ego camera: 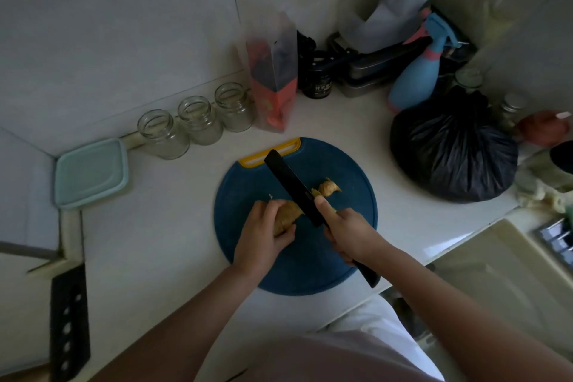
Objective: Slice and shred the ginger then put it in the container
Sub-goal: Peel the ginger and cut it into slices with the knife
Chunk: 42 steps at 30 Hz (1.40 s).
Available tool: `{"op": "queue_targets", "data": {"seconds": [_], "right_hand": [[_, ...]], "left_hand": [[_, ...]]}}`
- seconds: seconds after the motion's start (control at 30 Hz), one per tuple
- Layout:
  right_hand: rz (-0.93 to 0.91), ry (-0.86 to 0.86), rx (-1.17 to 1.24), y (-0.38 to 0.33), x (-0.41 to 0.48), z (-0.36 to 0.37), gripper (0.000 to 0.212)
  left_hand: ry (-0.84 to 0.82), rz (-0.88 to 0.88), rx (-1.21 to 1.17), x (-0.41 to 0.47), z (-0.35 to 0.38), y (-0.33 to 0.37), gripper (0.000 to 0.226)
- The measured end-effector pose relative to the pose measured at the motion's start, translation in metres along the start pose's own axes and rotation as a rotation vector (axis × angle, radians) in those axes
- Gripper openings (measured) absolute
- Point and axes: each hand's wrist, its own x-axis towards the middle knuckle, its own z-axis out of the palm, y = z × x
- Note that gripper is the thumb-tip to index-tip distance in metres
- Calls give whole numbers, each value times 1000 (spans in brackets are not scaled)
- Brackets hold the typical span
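At the centre of the frame, a round blue cutting board with a yellow handle slot at its upper edge lies on a pale counter. The left hand curls its fingers and thumb around the ginger, holding it down on the left half of the board. The right hand grips the handle of a black knife, with the forefinger laid forward along the blade. The blade runs up and to the left toward the yellow slot and sits against the right end of the ginger. A small cut-off piece lies on the board just on the other side of the blade.

The container, square with a pale green lid on it, sits at the left of the frame in the counter's corner, well apart from the board. Three glass jars without lids stand in a row along the wall between the container and an orange carton. A tied black bag rests at the right, with a blue spray bottle behind it. A second dark blade with holes lies at the lower left.
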Motion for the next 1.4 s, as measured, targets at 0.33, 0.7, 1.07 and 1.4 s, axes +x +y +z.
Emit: {"op": "queue_targets", "data": {"seconds": [0.33, 0.7, 1.07, 1.4], "right_hand": [[-77, -40, -139, 6, 2, -13, 66], [-45, -36, -80, 10, 4, -16, 65], [-244, 65, -382, 6, 3, 11, 60], [-382, 184, -669, 14, -1, 14, 65]], "left_hand": [[7, 108, 40, -3, 0, -1, 43], [-79, -24, -147, 10, -22, -2, 30], [-62, -166, -207, 11, -17, 1, 28], [0, -84, -119, 6, -20, -2, 28]]}}
